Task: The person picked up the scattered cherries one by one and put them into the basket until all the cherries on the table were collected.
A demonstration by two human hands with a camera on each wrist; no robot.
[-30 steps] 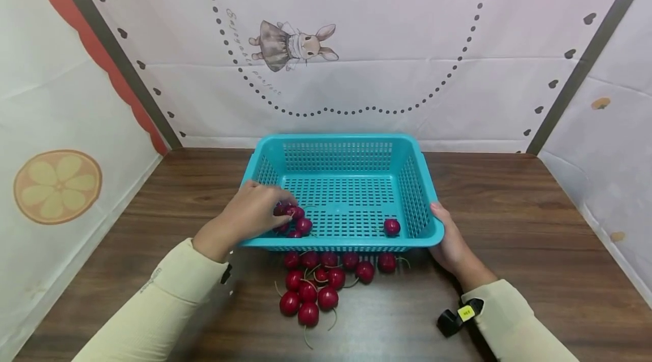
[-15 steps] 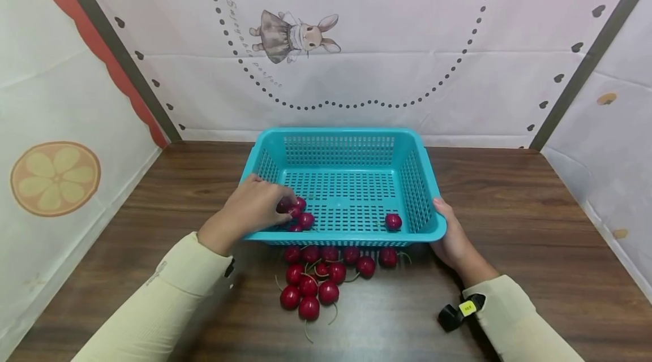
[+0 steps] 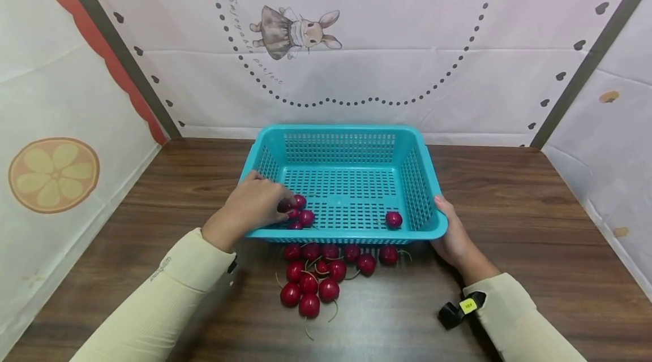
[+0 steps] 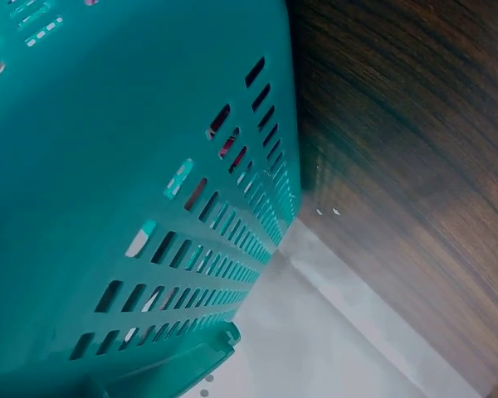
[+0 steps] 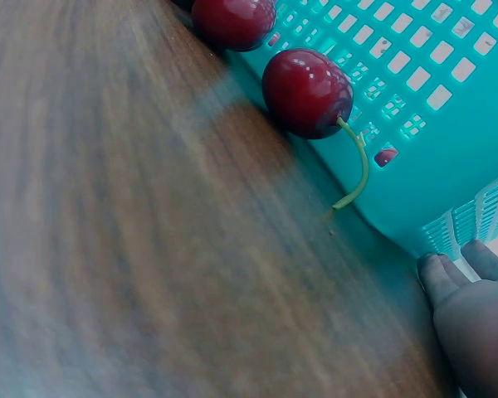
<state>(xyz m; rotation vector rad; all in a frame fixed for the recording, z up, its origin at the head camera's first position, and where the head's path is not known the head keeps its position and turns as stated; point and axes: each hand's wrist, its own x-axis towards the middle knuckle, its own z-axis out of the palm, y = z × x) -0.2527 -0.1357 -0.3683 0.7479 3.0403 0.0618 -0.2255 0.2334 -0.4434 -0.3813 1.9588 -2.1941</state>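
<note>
A turquoise plastic basket [image 3: 340, 236] with slotted walls stands on the table. My left hand [image 3: 251, 203] reaches over its near left corner, with thumb and index finger curled round a dark red cherry [image 3: 285, 204] partly hidden by the fingers. Several more cherries [image 3: 306, 218] lie against that hand inside the basket. My right hand [image 3: 453, 235] grips the basket's right end, thumb on the rim and fingers along the outer wall, as the right wrist view shows [image 5: 473, 323]. One single cherry [image 3: 393, 219] lies in the near right part of the basket.
In front of the basket, several stemmed cherries [image 3: 308, 283] lie in a loose group on the brown wooden table [image 3: 387, 317]. One cherry [image 5: 307, 93] sits close beside the basket's near wall. A printed white cloth [image 3: 377, 73] hangs behind the basket.
The head view has tilted slightly, so the scene sits higher. Beside my left fingers, the cherries have shifted a little and one shows more plainly. My right hand keeps its place on the basket.
</note>
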